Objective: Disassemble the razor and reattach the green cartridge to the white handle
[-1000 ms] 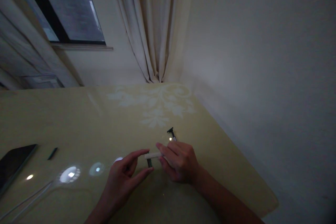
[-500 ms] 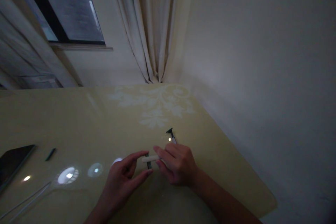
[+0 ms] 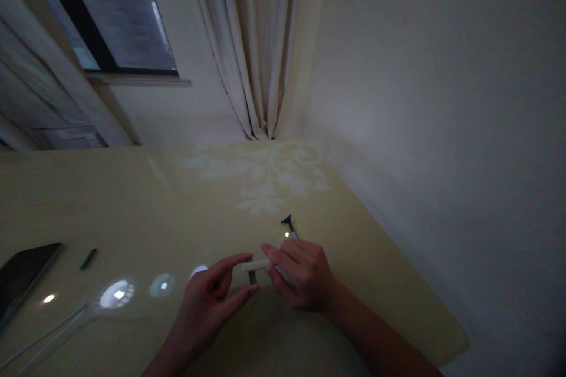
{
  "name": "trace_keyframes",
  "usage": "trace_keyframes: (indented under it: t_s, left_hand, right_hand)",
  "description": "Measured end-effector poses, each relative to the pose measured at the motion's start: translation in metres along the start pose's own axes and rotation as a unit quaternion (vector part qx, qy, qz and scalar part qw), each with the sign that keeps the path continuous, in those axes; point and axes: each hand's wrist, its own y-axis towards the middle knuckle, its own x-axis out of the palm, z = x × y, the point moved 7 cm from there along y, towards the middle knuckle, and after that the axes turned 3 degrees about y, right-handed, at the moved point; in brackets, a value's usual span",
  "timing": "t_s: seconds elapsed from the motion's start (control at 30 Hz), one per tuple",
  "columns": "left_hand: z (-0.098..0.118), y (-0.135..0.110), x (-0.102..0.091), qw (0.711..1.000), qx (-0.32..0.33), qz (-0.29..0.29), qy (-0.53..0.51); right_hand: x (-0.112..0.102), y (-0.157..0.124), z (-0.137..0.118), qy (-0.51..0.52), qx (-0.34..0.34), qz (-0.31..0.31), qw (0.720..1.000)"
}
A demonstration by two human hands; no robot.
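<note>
Thumb and index finger of my left hand [image 3: 204,301] pinch a small dark, narrow piece [image 3: 252,277] by its two ends; it resembles a razor head, though its detail is too dim to be sure. Closed around a slim whitish stick [image 3: 255,265] is my right hand [image 3: 303,278]. The stick's rounded tip lies across the dark piece and seems to touch it; its other end is hidden in the fingers. Just beyond my right hand, a razor [image 3: 288,222] with a dark head lies on the table, its handle partly covered by that hand.
On the glossy yellowish table [image 3: 132,206], a dark tablet-like device [image 3: 26,274] lies at the left, beside a small dark strip [image 3: 88,258]. A white cable [image 3: 53,330] runs along the lower left. A wall [image 3: 420,129] borders the right side, and curtains [image 3: 252,41] hang behind.
The hands hold nearly the same pose. The white stick has shifted very slightly to the right, along with a small shift of the whole view.
</note>
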Motion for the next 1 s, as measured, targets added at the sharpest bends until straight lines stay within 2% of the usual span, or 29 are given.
trace_keyframes:
  t_s: [0.1, 0.27, 0.43, 0.53, 0.63, 0.8, 1.0]
  left_hand:
    - [-0.002, 0.0, -0.001, 1.0, 0.0, 0.007, -0.001]
    - [-0.006, -0.001, 0.0, 1.0, -0.006, -0.002, 0.007]
    - [-0.013, -0.004, 0.001, 1.0, -0.008, 0.003, 0.001]
    - [-0.016, -0.003, 0.002, 1.0, -0.014, -0.001, -0.005]
    - [-0.013, -0.001, 0.002, 1.0, -0.021, -0.006, -0.009]
    - [-0.004, 0.001, 0.0, 1.0, -0.02, -0.002, -0.007]
    - [-0.005, 0.001, 0.0, 1.0, -0.022, 0.002, -0.018]
  right_hand:
    - [-0.001, 0.0, 0.003, -0.001, 0.02, 0.006, 1.0]
    - [0.001, 0.001, -0.005, 0.011, -0.014, -0.009, 1.0]
    - [-0.001, 0.002, 0.003, 0.016, 0.028, 0.0, 0.999]
    - [0.002, 0.002, -0.002, 0.029, 0.003, -0.017, 0.999]
    - [0.002, 0.002, -0.007, 0.022, -0.02, -0.025, 0.999]
    - [0.0, 0.002, 0.001, 0.005, 0.025, -0.02, 0.999]
    - [0.0, 0.003, -0.006, 0.008, -0.012, -0.017, 1.0]
